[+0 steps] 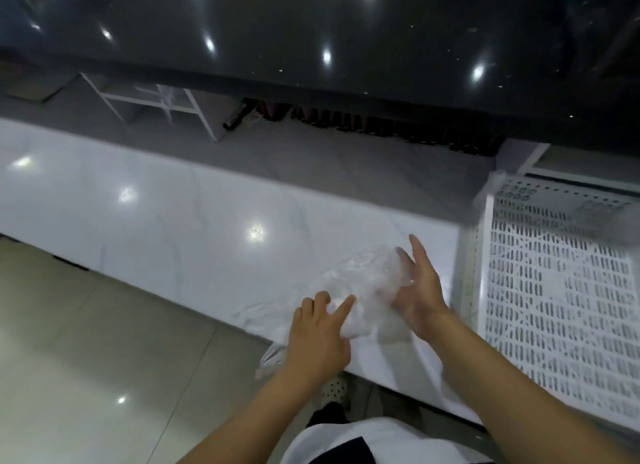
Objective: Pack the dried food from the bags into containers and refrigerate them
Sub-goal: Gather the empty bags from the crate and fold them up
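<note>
- White marble-look bench (pixel 166 217) runs across the view, with a dark glossy counter (pixel 311 30) beyond it and pale tiled floor (pixel 86 342) below.
- Clear plastic bag (pixel 360 283) lies crumpled at the bench's near edge, between my two hands; its tail hangs off the edge under my left wrist.
- My left hand (pixel 320 332) rests on the near end of the bag, fingers loosely spread and pressing it down, probably to pin it.
- My right hand (pixel 415 290) is flat against the bag's right side, fingers straight and wide, seemingly steadying it.
- Can't tell what's inside the bag; too blurry.
- White perforated rack (pixel 561 290) sits just right of my right fingers and limits room that way.
- No container in view.
</note>
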Available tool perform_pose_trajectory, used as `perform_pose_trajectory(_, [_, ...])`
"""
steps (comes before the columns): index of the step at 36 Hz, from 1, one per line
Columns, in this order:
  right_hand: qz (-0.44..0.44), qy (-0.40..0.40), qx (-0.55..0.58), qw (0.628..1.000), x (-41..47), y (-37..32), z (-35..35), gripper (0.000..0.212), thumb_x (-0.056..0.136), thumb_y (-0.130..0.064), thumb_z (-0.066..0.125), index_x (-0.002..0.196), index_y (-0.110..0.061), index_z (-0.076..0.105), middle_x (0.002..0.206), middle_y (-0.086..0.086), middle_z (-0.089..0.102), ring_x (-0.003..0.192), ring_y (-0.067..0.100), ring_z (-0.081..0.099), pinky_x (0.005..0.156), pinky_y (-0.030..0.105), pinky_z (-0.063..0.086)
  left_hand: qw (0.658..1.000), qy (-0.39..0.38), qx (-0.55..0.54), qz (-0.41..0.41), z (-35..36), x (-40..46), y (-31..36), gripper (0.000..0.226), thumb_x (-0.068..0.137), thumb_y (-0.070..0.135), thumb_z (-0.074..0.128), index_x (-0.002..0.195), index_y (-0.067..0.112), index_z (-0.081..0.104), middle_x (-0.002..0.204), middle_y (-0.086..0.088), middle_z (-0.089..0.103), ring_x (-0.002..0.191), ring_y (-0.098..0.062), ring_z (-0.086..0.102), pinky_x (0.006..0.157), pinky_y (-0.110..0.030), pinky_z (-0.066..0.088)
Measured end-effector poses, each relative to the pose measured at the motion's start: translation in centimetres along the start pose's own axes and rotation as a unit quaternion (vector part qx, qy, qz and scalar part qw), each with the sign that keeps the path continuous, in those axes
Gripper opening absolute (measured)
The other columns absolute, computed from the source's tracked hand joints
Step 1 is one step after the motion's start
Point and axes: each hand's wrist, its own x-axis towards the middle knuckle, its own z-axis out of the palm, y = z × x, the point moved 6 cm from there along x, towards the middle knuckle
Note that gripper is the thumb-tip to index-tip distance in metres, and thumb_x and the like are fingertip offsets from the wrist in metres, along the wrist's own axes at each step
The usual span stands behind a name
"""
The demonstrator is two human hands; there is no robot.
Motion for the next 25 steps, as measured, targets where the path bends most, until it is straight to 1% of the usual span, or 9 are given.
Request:
perform_pose_trajectory(2, [-0.076, 0.047, -0.155, 0.984, -1.1, -2.2, -0.5, 0.046, 0.100, -0.049, 0.048, 0.145, -0.042, 0.042, 0.146, -0.009, 0.049, 0.125, 0.017, 0.054, 0.092, 0.039, 0.050, 1.000, -0.007, -0.009, -0.013, 0.1, -0.1, -0.4, 0.074, 0.080, 0.036, 0.047, 0.153, 0.040, 0.032, 0.148, -0.005, 0.036, 0.124, -0.030, 0.036, 0.101, -0.037, 0.027])
perform_pose_trajectory(3, [-0.124, 0.079, -0.242, 0.959, -1.7, -3.4, -0.8, 0.048, 0.100, -0.047, 0.049, 0.147, -0.040, 0.040, 0.150, -0.008, 0.045, 0.131, 0.018, 0.048, 0.098, 0.039, 0.045, 1.000, -0.012, -0.014, -0.019, 0.0, -0.1, -0.5, 0.074, 0.080, 0.040, 0.045, 0.152, 0.041, 0.032, 0.152, -0.004, 0.031, 0.130, -0.030, 0.031, 0.104, -0.038, 0.022])
perform_pose_trajectory(5, [-0.227, 0.116, -0.388, 0.886, -3.3, -5.6, -0.2, 0.050, 0.099, -0.041, 0.054, 0.147, -0.032, 0.043, 0.154, -0.005, 0.041, 0.141, 0.019, 0.038, 0.112, 0.039, 0.035, 0.998, -0.004, -0.049, -0.030, -0.6, -0.1, -0.6, 0.071, 0.079, 0.046, 0.040, 0.149, 0.042, 0.037, 0.158, -0.002, 0.023, 0.139, -0.028, 0.019, 0.110, -0.038, 0.012])
perform_pose_trajectory(7, [-0.316, 0.094, -0.490, 0.807, -4.9, -6.6, 2.1, 0.049, 0.099, -0.035, 0.056, 0.146, -0.027, 0.046, 0.157, -0.002, 0.038, 0.146, 0.019, 0.029, 0.119, 0.045, 0.025, 0.989, 0.046, -0.129, -0.051, -2.0, -0.2, -0.5, 0.064, 0.078, 0.043, 0.042, 0.141, 0.040, 0.050, 0.157, 0.000, 0.029, 0.141, -0.027, 0.018, 0.113, -0.038, 0.009])
perform_pose_trajectory(10, [-0.320, 0.038, -0.650, 0.688, -4.9, -5.1, 5.5, 0.052, 0.100, -0.046, 0.040, 0.151, -0.032, 0.036, 0.165, -0.003, 0.019, 0.153, 0.021, 0.010, 0.122, 0.053, 0.009, 0.960, 0.145, -0.225, -0.086, -3.9, 0.0, -0.5, 0.059, 0.079, 0.029, 0.045, 0.137, 0.031, 0.057, 0.155, -0.001, 0.038, 0.144, -0.026, 0.025, 0.117, -0.040, 0.014])
perform_pose_trajectory(13, [-0.266, 0.026, -0.780, 0.565, -2.5, -1.7, 6.5, 0.058, 0.102, -0.055, 0.018, 0.157, -0.038, 0.011, 0.168, -0.004, -0.006, 0.154, 0.022, -0.010, 0.119, 0.057, -0.006, 0.959, 0.183, -0.198, -0.090, -4.2, 1.8, -0.1, 0.054, 0.097, 0.025, 0.040, 0.151, 0.029, 0.041, 0.165, 0.000, 0.024, 0.153, -0.024, 0.013, 0.123, -0.044, 0.010])
perform_pose_trajectory(16, [-0.208, 0.026, -0.812, 0.545, 0.8, 1.3, 4.6, 0.059, 0.102, -0.055, 0.009, 0.158, -0.037, -0.002, 0.167, -0.003, -0.015, 0.152, 0.023, -0.019, 0.118, 0.060, -0.010, 0.981, 0.106, -0.131, -0.092, -1.7, 4.4, 0.1, 0.055, 0.107, 0.037, 0.024, 0.160, 0.035, 0.010, 0.169, 0.003, -0.002, 0.155, -0.022, -0.009, 0.125, -0.046, -0.004])
perform_pose_trajectory(18, [-0.194, 0.028, -0.826, 0.529, 2.5, 2.6, 2.7, 0.061, 0.100, -0.058, 0.004, 0.157, -0.039, -0.008, 0.166, -0.004, -0.017, 0.151, 0.023, -0.020, 0.118, 0.060, -0.010, 0.990, 0.052, -0.090, -0.099, 0.5, 5.3, -0.5, 0.056, 0.107, 0.044, 0.016, 0.160, 0.035, -0.001, 0.169, 0.001, -0.009, 0.154, -0.023, -0.015, 0.124, -0.048, -0.009])
perform_pose_trajectory(25, [-0.222, 0.032, -0.813, 0.538, 3.8, 3.6, -0.4, 0.067, 0.095, -0.068, -0.005, 0.156, -0.040, -0.013, 0.166, -0.008, -0.015, 0.151, 0.019, -0.020, 0.119, 0.055, -0.014, 0.992, 0.063, -0.036, -0.100, 1.7, 4.9, -3.0, 0.067, 0.100, 0.062, 0.010, 0.160, 0.034, -0.003, 0.169, 0.000, -0.005, 0.155, -0.025, -0.011, 0.124, -0.046, -0.010])
